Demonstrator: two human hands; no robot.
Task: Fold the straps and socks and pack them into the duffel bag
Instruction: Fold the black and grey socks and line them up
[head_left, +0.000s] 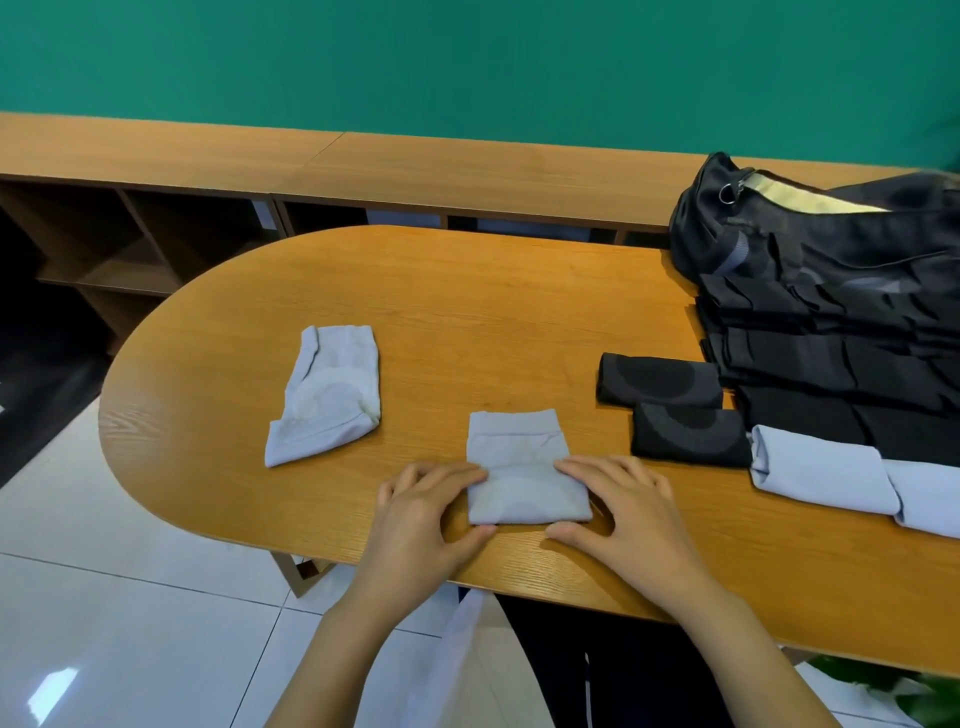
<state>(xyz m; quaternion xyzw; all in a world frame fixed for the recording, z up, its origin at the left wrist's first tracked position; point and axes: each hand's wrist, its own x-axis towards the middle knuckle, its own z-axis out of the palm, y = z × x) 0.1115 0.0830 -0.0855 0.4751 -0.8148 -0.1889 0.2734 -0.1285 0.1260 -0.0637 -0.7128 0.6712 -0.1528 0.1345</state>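
L hand (431, 512) & R hand (623, 512), fingers flat, not gripping, press either side of folded pale-blue fabric sock (524, 473) near front edge of oval wooden table (467, 291). Black duffel bag (831, 234) far right, cut off by frame; inside hidden.

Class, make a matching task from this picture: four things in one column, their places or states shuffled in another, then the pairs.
1 duffel bag
2 black socks
3 left grey sock
4 middle grey sock

a between the left hand and right hand
b far right, at the back
c lying alone, no hand on it
d folded, one beside the other

Pairs: 1-b, 2-d, 3-c, 4-a
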